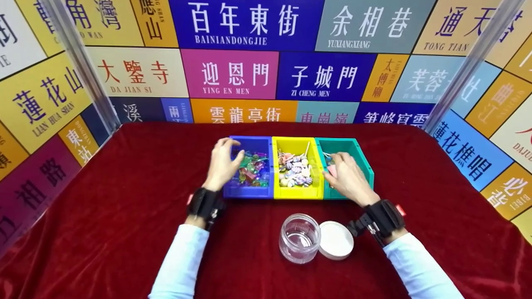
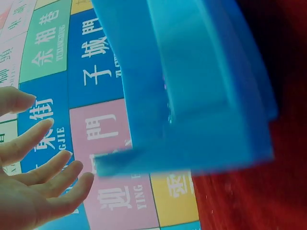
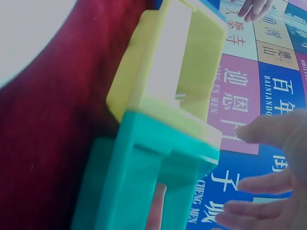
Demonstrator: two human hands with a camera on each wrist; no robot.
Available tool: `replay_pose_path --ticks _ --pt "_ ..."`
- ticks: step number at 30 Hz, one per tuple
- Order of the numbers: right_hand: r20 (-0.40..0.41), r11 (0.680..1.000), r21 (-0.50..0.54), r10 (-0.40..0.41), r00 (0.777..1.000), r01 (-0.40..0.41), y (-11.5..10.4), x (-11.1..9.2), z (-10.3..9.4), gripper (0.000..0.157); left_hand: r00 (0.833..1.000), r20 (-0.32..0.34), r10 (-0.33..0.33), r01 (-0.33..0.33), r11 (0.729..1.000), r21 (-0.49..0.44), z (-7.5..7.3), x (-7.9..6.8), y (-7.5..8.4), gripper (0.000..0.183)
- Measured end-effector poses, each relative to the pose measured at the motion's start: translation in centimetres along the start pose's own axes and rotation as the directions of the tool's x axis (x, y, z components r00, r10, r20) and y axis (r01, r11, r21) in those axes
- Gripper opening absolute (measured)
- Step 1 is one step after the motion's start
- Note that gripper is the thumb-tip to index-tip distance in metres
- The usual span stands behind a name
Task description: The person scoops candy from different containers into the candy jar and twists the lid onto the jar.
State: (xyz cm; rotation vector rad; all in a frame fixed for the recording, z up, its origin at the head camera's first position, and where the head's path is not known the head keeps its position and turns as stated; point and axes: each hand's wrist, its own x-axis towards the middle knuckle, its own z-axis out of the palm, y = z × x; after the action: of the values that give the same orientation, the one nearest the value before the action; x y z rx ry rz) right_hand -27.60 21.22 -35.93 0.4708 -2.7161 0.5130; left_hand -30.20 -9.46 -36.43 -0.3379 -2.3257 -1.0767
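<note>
Spreading fingers, your left hand point(image 1: 224, 162) hangs by the left edge of the blue bin point(image 1: 249, 192), your right hand point(image 1: 348, 176) over the green bin point(image 1: 336, 193); only the head view shows the jar point(image 1: 299, 245).

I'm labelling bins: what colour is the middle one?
Yellow; the middle bin shows best in the head view.

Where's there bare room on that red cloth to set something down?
The red cloth is bare left of the blue bin, right of the green bin, and between the left sleeve and clear jar. It's crowded where the jar stands beside the white lid; fingers crowd both bins.
</note>
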Motion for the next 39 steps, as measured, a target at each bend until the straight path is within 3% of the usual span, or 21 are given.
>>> replay_pose_path --ticks 5,9,12,16,19,27,30,34,39 --pt "-0.104 0.998 -0.067 -0.008 0.995 0.001 1.0 -1.2 0.4 0.049 0.998 0.041 -0.042 0.041 0.999 0.022 -0.8 -0.9 -1.0 0.041" --pt "-0.14 0.993 -0.121 -0.022 0.99 0.005 1.7 -2.1 0.8 0.043 0.991 0.093 -0.096 0.092 0.995 0.042 -1.1 -1.7 -1.8 0.047" --pt "-0.13 0.988 -0.149 0.011 0.991 -0.03 2.0 -2.6 0.9 0.042 0.971 0.17 -0.165 0.158 0.986 0.058 -1.6 -2.2 -2.2 0.053" --pt "-0.088 0.982 -0.155 0.099 0.991 -0.111 2.1 -2.9 0.8 0.042 0.927 0.284 -0.246 0.231 0.969 0.087 -2.1 -2.4 -2.3 0.062" --pt "-0.059 0.974 -0.154 0.156 0.986 -0.164 2.2 -3.0 0.8 0.043 0.911 0.323 -0.258 0.243 0.966 0.087 -2.0 -2.5 -2.4 0.064" --pt "-0.076 0.965 -0.18 0.178 0.981 -0.19 2.9 -3.3 1.0 0.04 0.911 0.349 -0.222 0.22 0.974 0.046 -0.9 -2.6 -2.6 0.05" --pt "-0.062 0.966 -0.184 0.175 0.983 -0.184 3.2 -3.4 0.9 0.037 0.906 0.349 -0.24 0.244 0.969 0.034 -0.9 -2.7 -2.6 0.049" --pt "-0.016 0.97 -0.162 0.181 0.983 -0.181 3.4 -3.5 0.7 0.026 0.895 0.364 -0.258 0.266 0.963 0.027 -1.0 -2.8 -2.7 0.05" --pt "-0.028 0.982 -0.12 0.143 0.989 -0.145 3.6 -3.5 0.6 0.019 0.899 0.365 -0.243 0.255 0.967 0.016 -1.1 -2.9 -2.9 0.048"
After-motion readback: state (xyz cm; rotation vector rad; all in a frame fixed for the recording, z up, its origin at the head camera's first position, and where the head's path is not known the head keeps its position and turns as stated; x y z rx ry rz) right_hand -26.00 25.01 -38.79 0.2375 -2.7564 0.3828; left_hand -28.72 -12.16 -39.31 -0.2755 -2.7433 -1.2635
